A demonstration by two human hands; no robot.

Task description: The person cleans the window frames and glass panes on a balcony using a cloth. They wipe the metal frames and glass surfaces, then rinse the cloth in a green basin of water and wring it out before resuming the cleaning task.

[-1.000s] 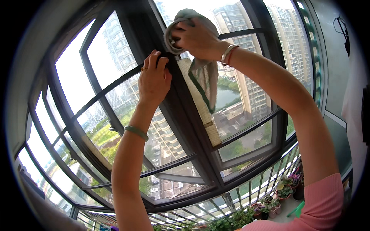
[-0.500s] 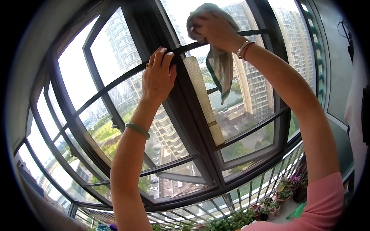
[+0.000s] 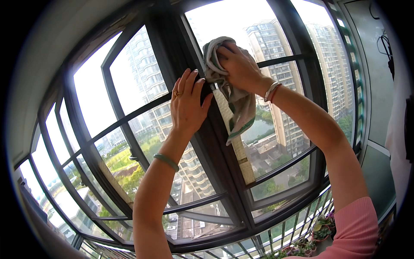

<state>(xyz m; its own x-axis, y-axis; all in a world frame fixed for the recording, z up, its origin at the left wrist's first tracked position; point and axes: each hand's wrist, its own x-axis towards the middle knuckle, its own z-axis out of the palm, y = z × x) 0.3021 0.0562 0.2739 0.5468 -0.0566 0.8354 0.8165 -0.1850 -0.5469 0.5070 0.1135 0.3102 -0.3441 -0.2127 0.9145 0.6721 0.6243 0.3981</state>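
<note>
A grey-white cloth with green edging is bunched in my right hand, whose fingers are closed round it. Its upper part lies against the window pane beside the dark middle post, and a loose end hangs below my wrist. My left hand rests on the dark window frame, fingers stretched over the post and thumb apart, holding nothing. Just right of this post, a pale textured strip runs down the glass, its upper part partly covered by the cloth.
Several framed panes curve away to the left, some standing ajar, one with a handle. Metal railings run below the window. Potted plants stand at the lower right, near a pale wall panel. Tall buildings show outside.
My right hand has brought the cloth down and slightly left, toward the middle post. In the picture, my left hand sits lower and further right, still on the frame. The whole view has shifted somewhat.
</note>
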